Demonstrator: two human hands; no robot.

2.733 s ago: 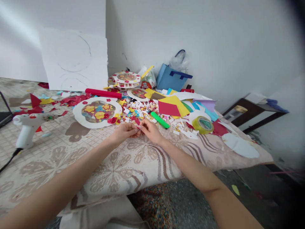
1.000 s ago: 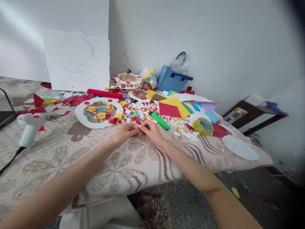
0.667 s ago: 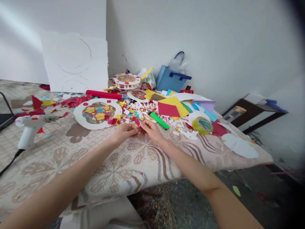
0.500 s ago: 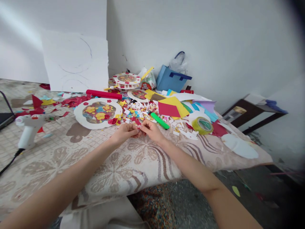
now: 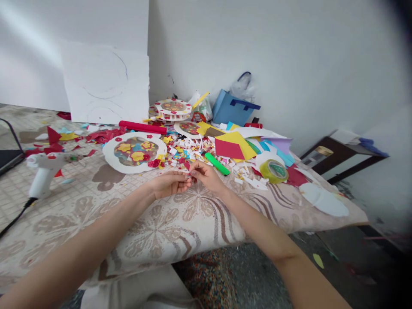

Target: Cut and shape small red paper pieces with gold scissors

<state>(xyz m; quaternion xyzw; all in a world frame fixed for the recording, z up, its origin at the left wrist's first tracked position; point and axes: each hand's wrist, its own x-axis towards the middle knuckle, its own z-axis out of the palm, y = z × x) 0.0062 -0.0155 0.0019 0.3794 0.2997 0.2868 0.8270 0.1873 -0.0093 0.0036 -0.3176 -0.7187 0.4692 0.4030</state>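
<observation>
pale wall [image 5: 289, 64] | dark side table [image 5: 336, 149], right | speckled grey floor [image 5: 260, 274]

Cloth [image 5: 189, 219] passable between forearms [image 5: 254, 222]; scraps [image 5: 192, 144] block beyond hands [image 5: 170, 183].

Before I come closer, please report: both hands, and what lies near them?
Left hand and right hand meet over patterned cloth. Anything pinched: too small and hidden to tell. Green object just beyond right hand; loose scraps ahead.

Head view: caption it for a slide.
Two bare hands close together before small multicoloured scraps on a patterned beige cloth.
</observation>
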